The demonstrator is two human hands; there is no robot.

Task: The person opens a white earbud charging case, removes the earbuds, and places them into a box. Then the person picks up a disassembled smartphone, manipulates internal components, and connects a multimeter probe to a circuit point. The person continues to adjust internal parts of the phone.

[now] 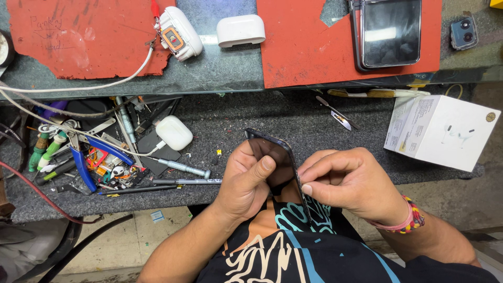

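Observation:
I hold a dark smartphone (276,157) tilted on its edge above the front of a grey workbench (293,123). My left hand (245,181) grips it from the left, thumb pressed on its glossy face. My right hand (348,181) pinches its right edge with thumb and fingertips; whether a small tool sits between them I cannot tell. A beaded bracelet (410,220) circles my right wrist.
A heap of tools lies at left: blue-handled pliers (84,165), screwdrivers (183,169), a white earbud case (174,132). A white box (440,131) stands at right, tweezers (338,113) behind the phone. On the upper shelf are red mats (309,47), another phone (390,32) and opened earbud cases (209,31).

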